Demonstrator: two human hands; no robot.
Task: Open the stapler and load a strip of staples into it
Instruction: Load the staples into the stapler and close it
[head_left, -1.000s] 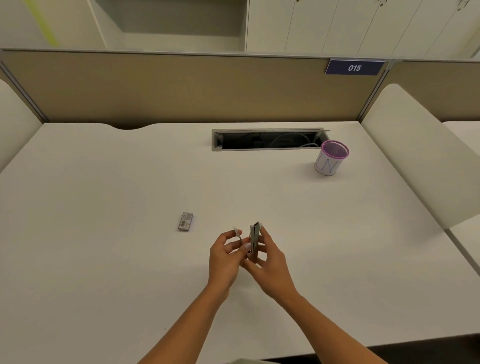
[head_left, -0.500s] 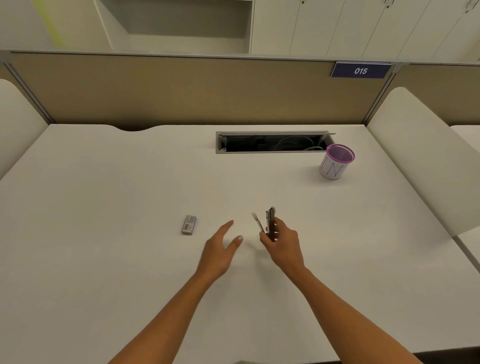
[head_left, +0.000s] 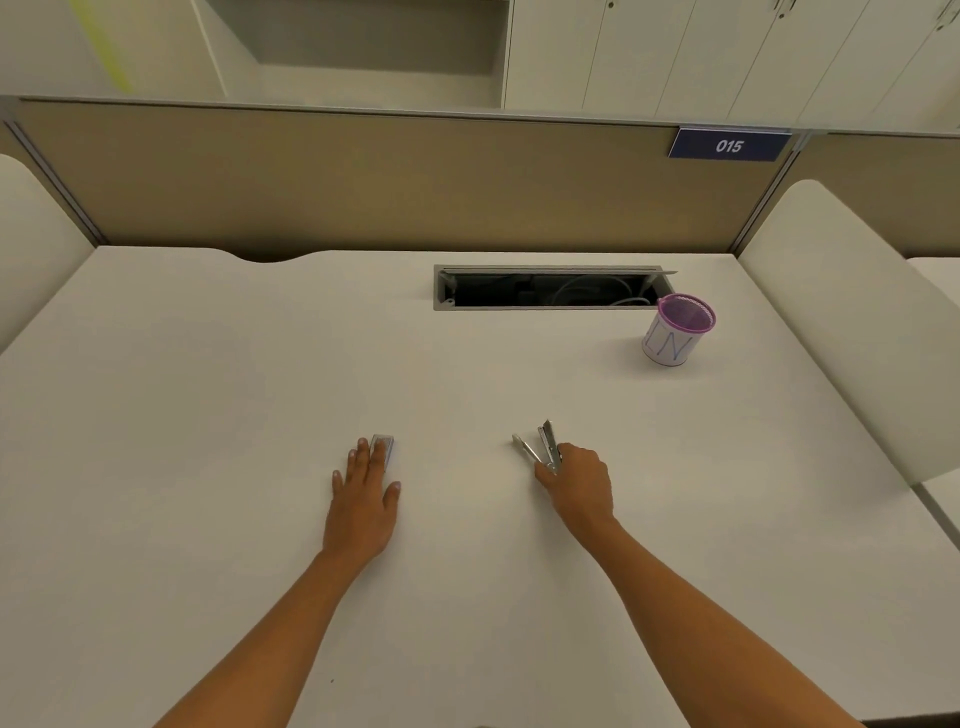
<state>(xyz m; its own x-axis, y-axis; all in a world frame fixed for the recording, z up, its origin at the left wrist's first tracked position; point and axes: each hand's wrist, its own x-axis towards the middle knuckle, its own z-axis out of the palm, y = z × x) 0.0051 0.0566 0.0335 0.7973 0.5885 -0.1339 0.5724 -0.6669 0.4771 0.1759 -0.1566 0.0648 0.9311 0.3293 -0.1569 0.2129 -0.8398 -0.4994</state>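
Note:
A small metal stapler (head_left: 543, 448) is swung open in a V, its two arms pointing away from me just above the white desk (head_left: 208, 364). My right hand (head_left: 579, 480) is shut on its hinge end. The small grey staple box (head_left: 384, 446) lies on the desk to the left. My left hand (head_left: 366, 491) lies flat over the desk with fingers spread, and two fingertips rest on the box, covering much of it. No loose staple strip shows.
A white cup with a purple mesh rim (head_left: 675, 338) stands at the back right. A cable slot (head_left: 550, 288) is cut into the desk behind the stapler. Beige partitions close off the back, and padded dividers flank both sides.
My left hand let go of the stapler and moved left onto the staple box. My right hand carried the stapler, now swung open, to the right and slightly away.

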